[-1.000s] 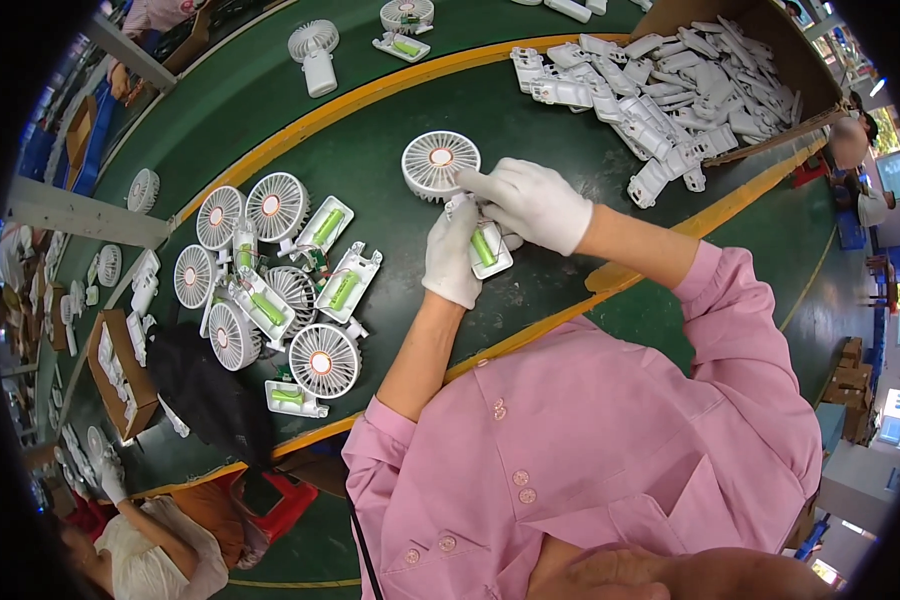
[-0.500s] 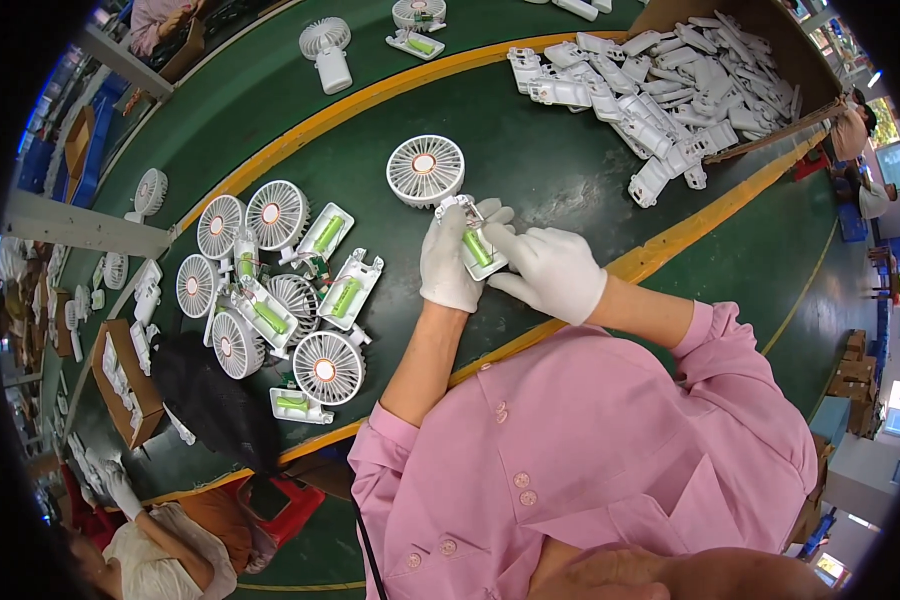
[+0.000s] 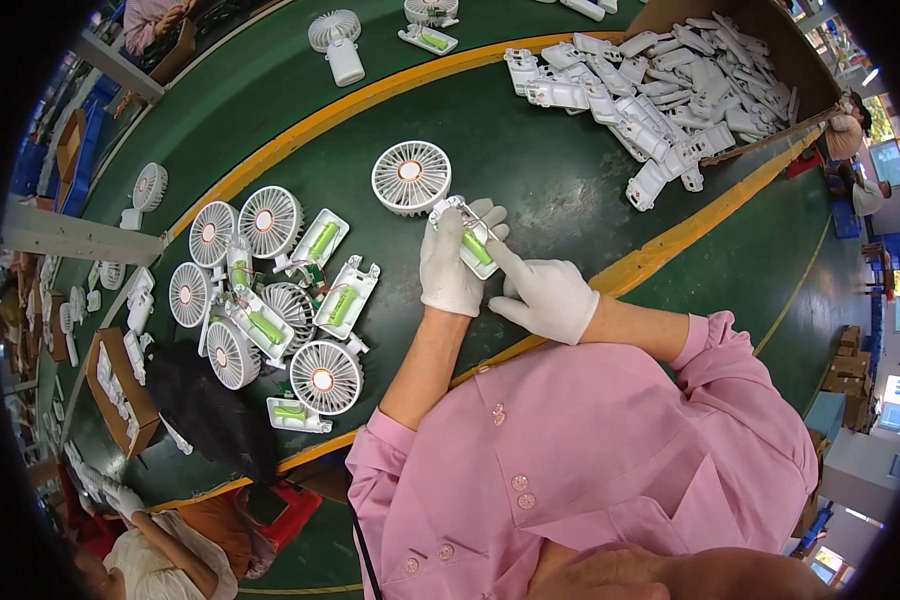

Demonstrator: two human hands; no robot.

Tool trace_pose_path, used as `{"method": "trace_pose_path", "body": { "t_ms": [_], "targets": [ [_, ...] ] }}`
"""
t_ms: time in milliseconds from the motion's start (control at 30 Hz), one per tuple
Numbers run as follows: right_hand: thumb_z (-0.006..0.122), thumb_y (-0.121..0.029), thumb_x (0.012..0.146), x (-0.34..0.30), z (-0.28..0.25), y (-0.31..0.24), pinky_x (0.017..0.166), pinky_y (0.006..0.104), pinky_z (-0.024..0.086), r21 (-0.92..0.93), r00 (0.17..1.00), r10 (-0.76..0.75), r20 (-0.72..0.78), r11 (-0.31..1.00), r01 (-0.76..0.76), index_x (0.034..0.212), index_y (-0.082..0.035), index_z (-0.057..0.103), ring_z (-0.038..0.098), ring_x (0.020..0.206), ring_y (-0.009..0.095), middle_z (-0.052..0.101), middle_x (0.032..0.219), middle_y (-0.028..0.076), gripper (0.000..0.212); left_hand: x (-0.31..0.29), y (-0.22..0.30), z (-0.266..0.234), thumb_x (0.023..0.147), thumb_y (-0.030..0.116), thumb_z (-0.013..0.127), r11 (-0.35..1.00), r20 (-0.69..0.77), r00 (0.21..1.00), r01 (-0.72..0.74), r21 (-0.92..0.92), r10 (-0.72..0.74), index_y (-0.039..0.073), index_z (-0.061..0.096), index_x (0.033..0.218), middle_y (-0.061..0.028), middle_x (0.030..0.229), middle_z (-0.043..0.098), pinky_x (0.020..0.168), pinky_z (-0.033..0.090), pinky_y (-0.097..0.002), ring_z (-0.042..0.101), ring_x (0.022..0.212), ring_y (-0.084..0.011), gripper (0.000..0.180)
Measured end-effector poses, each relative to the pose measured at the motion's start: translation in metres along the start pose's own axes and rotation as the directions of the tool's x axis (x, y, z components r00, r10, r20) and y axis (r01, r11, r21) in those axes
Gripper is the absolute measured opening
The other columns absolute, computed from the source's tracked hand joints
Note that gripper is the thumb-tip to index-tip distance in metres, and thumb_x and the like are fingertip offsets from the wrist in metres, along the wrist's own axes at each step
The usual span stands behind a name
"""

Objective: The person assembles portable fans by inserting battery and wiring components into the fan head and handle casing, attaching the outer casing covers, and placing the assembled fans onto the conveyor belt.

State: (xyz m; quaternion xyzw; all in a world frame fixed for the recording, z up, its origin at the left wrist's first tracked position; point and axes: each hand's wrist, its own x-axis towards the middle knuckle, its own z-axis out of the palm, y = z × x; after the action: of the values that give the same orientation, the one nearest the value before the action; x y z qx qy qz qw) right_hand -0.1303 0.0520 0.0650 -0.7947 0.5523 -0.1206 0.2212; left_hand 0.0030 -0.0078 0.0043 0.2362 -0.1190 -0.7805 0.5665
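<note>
A white handheld fan lies on the green bench, its round head away from me and its opened handle towards me. Inside the handle sits a green battery cell, with thin wires near its upper end. My left hand, in a white glove, is closed around the handle from the left and below. My gloved right hand is on the other side, its index finger stretched to the handle's right edge beside the battery. The right thumb is apart from the index finger, the other fingers are partly curled, and nothing shows between them.
Several opened fans with green cells are clustered to the left. White plastic shells spill from a cardboard box at the far right. A black bag-like thing and another person's gloved hand are at the lower left.
My right hand has shifted slightly down and left, its index finger now extended along the handle's edge rather than bent with the thumb close to it. The held fan appears slightly farther left.
</note>
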Motion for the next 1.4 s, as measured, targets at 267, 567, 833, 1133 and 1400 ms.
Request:
{"method": "trace_pose_path", "body": {
  "t_ms": [267, 567, 833, 1133, 1400],
  "targets": [
    [0.057, -0.021, 0.084, 0.032, -0.029, -0.014, 0.048, 0.0280, 0.048, 0.722, 0.890, 0.151, 0.431, 0.534, -0.440, 0.134, -0.005, 0.038, 0.060, 0.054, 0.014, 0.062, 0.067, 0.009, 0.056, -0.003, 0.005, 0.005, 0.096, 0.023, 0.051, 0.997, -0.014, 0.999, 0.034, 0.068, -0.033, 0.002, 0.037, 0.125, -0.0230, 0.118, 0.053, 0.084, 0.053, -0.0454, 0.057, 0.106, -0.0352, 0.039],
    [0.058, -0.021, 0.085, 0.086, -0.070, 0.034, 0.049, 0.0242, 0.049, 0.549, 0.932, 0.178, 0.316, 0.766, -0.333, 0.114, -0.003, 0.064, 0.060, 0.055, 0.011, 0.066, 0.074, 0.009, 0.035, 0.002, 0.008, -0.007, 0.096, 0.019, 0.050, 0.998, 0.014, 0.998, 0.060, -0.006, -0.060, 0.000, 0.043, 0.122, -0.0218, 0.113, 0.057, 0.077, 0.055, -0.0423, 0.062, 0.094, -0.0305, 0.033],
    [0.059, -0.039, 0.082, 0.220, -0.132, 0.134, 0.082, 0.0413, 0.051, -0.355, 0.904, 0.290, -0.315, 0.847, -0.396, 0.106, -0.005, 0.066, 0.066, 0.090, 0.032, 0.069, 0.096, 0.017, 0.043, -0.005, 0.017, 0.020, 0.094, 0.021, 0.047, 0.974, -0.139, 0.989, 0.071, 0.217, -0.041, 0.003, 0.051, 0.102, -0.0118, 0.076, 0.061, 0.045, 0.051, -0.0320, 0.058, 0.051, -0.0181, 0.020],
    [0.063, -0.026, 0.077, 0.217, -0.101, 0.152, 0.081, 0.0445, 0.050, -0.463, 0.915, 0.122, -0.384, 0.832, -0.306, 0.122, -0.012, 0.054, 0.063, 0.095, 0.034, 0.066, 0.100, 0.017, 0.049, -0.003, 0.018, 0.020, 0.095, 0.031, 0.051, 0.972, -0.135, 0.988, 0.099, 0.212, -0.072, 0.006, 0.052, 0.105, -0.0079, 0.071, 0.057, 0.042, 0.047, -0.0323, 0.056, 0.048, -0.0189, 0.027],
    [0.059, -0.008, 0.081, 0.123, -0.054, 0.046, 0.075, 0.0386, 0.051, -0.086, 0.916, -0.162, -0.368, 0.986, 0.140, 0.112, -0.003, 0.060, 0.063, 0.088, 0.036, 0.063, 0.093, 0.020, 0.031, -0.003, 0.015, 0.008, 0.096, 0.030, 0.050, 0.997, -0.075, 0.997, 0.016, 0.082, -0.010, 0.003, 0.049, 0.114, -0.0160, 0.094, 0.061, 0.065, 0.056, -0.0367, 0.064, 0.077, -0.0238, 0.033]
  ]
}}
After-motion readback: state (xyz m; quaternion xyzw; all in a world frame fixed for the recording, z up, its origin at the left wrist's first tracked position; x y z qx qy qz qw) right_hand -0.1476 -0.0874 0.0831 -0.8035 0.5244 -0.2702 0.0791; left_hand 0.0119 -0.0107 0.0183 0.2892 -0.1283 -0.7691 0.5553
